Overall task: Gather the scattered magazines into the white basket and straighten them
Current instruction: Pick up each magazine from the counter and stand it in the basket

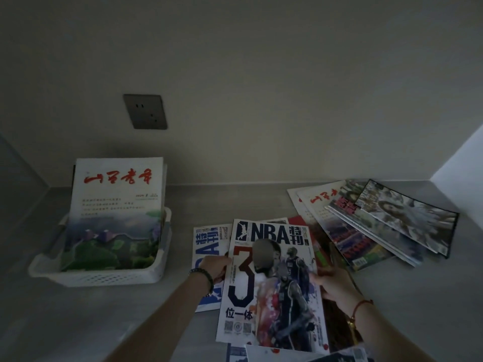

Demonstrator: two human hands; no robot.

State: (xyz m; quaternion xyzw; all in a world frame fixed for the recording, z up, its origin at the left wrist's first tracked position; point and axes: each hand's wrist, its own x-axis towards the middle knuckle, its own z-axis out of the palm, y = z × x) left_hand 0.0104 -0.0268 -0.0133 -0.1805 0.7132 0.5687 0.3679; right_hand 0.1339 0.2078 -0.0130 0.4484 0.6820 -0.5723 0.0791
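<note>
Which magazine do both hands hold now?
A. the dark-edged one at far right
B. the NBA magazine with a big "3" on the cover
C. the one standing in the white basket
B: the left hand and right hand grip opposite edges of the NBA magazine.

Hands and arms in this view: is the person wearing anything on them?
Both forearms are bare, without sleeves or gloves. The left hand has a dark beaded bracelet at the wrist. The right hand has a thin red cord bracelet there.
</note>
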